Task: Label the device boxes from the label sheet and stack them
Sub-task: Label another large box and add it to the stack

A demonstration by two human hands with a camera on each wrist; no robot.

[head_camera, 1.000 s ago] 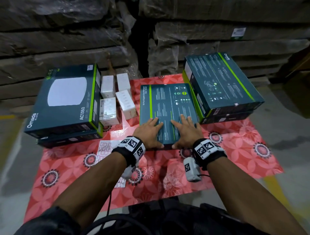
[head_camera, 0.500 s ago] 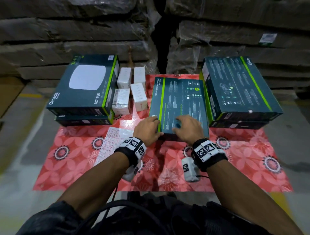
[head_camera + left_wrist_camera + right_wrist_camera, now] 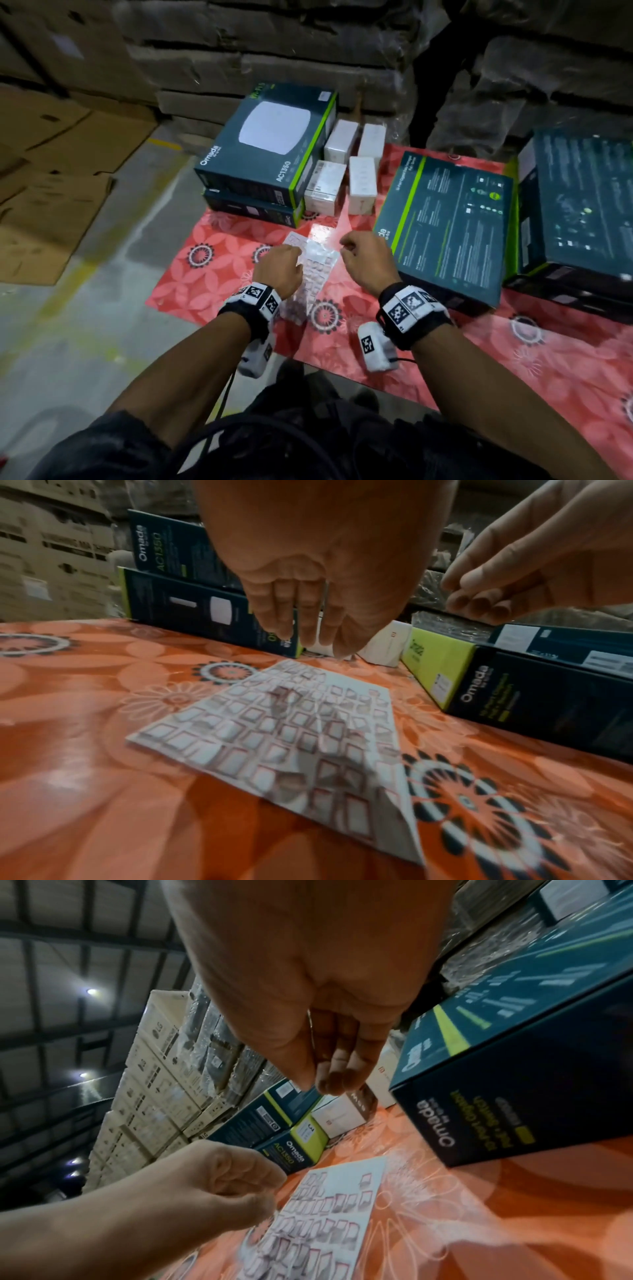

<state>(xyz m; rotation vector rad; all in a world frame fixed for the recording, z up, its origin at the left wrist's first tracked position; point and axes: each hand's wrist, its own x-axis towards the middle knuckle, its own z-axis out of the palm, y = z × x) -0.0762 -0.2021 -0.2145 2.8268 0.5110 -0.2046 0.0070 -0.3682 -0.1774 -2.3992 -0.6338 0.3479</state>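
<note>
A white label sheet (image 3: 317, 270) with rows of small red-edged labels lies flat on the red flowered cloth (image 3: 212, 274), one near corner curled up (image 3: 400, 799). My left hand (image 3: 291, 255) hovers just above the sheet with its fingers hanging down (image 3: 308, 639), holding nothing. My right hand (image 3: 346, 245) hangs beside it over the sheet's far right corner, fingers loosely curled (image 3: 325, 1085) and empty. A flat dark teal device box (image 3: 448, 226) lies back-side up just right of my right hand, untouched.
Two teal Omada boxes are stacked at the back left (image 3: 267, 147), and another teal stack stands at the right (image 3: 582, 212). Several small white boxes (image 3: 346, 171) sit between them. Flattened cardboard (image 3: 51, 205) lies on the floor at left; wrapped cartons form a wall behind.
Both hands have come off the middle teal box and moved left to hover over the label sheet. The head view has swung to the left.
</note>
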